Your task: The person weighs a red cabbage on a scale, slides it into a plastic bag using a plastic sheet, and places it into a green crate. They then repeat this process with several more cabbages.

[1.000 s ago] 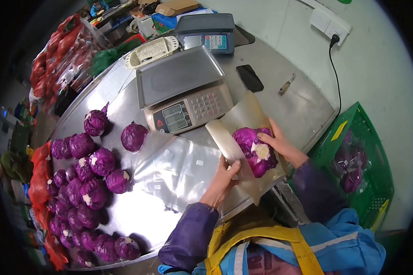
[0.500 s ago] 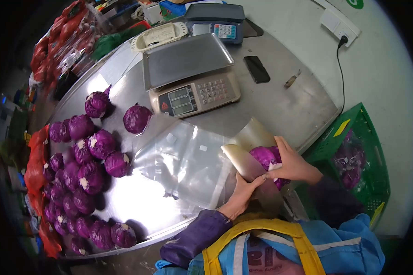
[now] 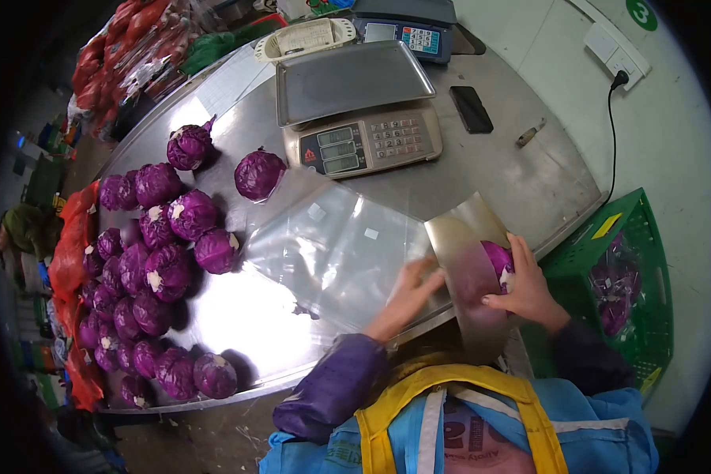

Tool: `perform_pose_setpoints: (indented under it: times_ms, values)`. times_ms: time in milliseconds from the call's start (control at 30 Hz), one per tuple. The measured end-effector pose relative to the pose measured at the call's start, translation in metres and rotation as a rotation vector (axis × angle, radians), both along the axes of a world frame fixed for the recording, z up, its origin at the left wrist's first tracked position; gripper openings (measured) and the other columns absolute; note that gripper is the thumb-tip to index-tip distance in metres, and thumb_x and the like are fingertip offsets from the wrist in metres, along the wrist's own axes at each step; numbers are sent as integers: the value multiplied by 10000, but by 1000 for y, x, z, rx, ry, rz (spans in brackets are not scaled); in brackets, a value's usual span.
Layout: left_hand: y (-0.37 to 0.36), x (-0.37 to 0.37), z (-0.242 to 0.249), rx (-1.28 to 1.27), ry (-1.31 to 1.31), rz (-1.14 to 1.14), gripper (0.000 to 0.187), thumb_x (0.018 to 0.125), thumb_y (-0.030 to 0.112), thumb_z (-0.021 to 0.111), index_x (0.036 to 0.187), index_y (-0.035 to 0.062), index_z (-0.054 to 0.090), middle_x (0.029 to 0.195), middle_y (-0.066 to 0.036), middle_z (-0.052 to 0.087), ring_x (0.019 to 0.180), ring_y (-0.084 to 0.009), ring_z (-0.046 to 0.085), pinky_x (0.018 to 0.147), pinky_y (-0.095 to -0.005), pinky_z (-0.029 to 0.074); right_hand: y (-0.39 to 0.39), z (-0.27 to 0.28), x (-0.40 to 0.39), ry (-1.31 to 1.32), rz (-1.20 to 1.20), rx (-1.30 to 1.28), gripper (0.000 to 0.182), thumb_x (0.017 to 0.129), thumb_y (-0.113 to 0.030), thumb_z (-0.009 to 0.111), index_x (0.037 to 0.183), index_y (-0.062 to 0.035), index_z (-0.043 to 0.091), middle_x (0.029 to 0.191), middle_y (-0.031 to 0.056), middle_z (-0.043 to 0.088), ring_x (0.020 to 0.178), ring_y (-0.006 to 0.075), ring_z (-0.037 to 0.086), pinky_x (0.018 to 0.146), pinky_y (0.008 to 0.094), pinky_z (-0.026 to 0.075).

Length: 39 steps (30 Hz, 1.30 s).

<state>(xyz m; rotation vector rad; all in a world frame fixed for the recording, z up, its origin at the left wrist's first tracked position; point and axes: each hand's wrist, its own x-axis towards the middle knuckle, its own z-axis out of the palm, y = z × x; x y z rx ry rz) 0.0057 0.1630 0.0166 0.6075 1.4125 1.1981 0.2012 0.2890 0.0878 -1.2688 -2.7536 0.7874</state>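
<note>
My right hand (image 3: 526,286) grips a red cabbage (image 3: 495,257) at the table's front right edge. A curved, gold-tinted see-through sheet (image 3: 460,237) stands against the cabbage and covers its left side, so part of it shows only dimly. Just left of the sheet is my left hand (image 3: 407,299), slightly blurred, its fingers apart and holding nothing I can see. Beneath and beyond that hand lie clear plastic bags (image 3: 336,249), flat on the metal table (image 3: 253,324).
Several red cabbages (image 3: 166,272) crowd the table's left side. A scale (image 3: 363,146) stands behind the bags, with a second scale (image 3: 407,35) farther back. A phone (image 3: 472,109) and a small knife-like tool (image 3: 531,133) lie to the right. A green crate (image 3: 648,276) holds bagged cabbage.
My left hand has come away from the gold-tinted sheet, moving left. The sheet now covers more of the cabbage. My right hand keeps its grip, and the whole view has shifted slightly.
</note>
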Motion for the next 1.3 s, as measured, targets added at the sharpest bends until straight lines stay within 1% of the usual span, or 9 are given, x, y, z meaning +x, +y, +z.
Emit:
perform_pose_setpoints:
  times_ms: [100,200,433,533,633,700,833,1067,1300]
  values:
    - [-17,-35,-23,-153,807,78,493,745,329,667,1081,27,470,1038,-151,506,982,-288,512,802,-386,440,1,0,9,68,26,-43,1116,530,-371,792,1376,-11,159,1379,238,228,1272,396,253,1010,466,268]
    - [-34,-38,-33,-179,1281,-88,418,713,266,665,1020,53,478,937,-133,507,907,-292,519,732,-403,450,4,-3,13,118,33,-75,1122,522,-348,799,1378,-10,157,1382,238,228,1278,394,247,1022,457,252]
    - [-30,-72,-55,-190,1182,-22,246,740,196,638,908,40,548,773,-139,541,778,-311,566,689,-387,462,3,-7,21,217,46,-78,1125,503,-298,814,1376,-13,166,1378,240,236,1279,386,249,1029,437,245]
    - [-2,-85,-65,-178,922,346,217,804,202,598,856,-6,563,759,-157,596,669,-307,596,632,-360,474,-1,-8,24,265,31,-71,1125,498,-292,815,1375,-11,169,1377,239,236,1278,391,248,1031,437,243]
    - [21,-87,-81,-109,844,478,251,836,214,568,952,-9,558,953,-185,603,797,-293,602,701,-344,466,-6,-12,33,274,33,-6,1130,491,-298,815,1374,-11,171,1376,237,236,1274,394,252,1030,440,244]
    - [30,-77,-68,136,448,579,324,806,188,590,1052,-9,516,1071,-200,551,921,-329,562,802,-361,443,-10,-11,37,277,37,12,1132,485,-302,817,1371,-11,176,1375,236,236,1271,395,255,1028,442,247]
    - [8,-73,-34,155,971,220,405,754,150,628,1109,6,496,1042,-187,524,1014,-354,497,865,-393,411,-18,-6,37,259,68,50,1138,469,-313,820,1365,-13,186,1374,230,234,1263,394,263,1020,445,254]
    - [-51,-30,-8,-186,1246,-457,432,640,307,707,957,85,517,956,-122,520,937,-302,522,784,-412,439,-21,-10,43,263,50,39,1148,459,-299,824,1367,-18,180,1376,220,226,1259,397,260,1013,456,254]
    - [-68,-28,-39,-140,1313,-315,268,722,254,651,864,71,516,843,-95,556,860,-292,555,692,-397,465,-21,-15,47,287,74,56,1158,459,-273,827,1374,-20,163,1382,221,219,1267,390,255,1017,455,251]
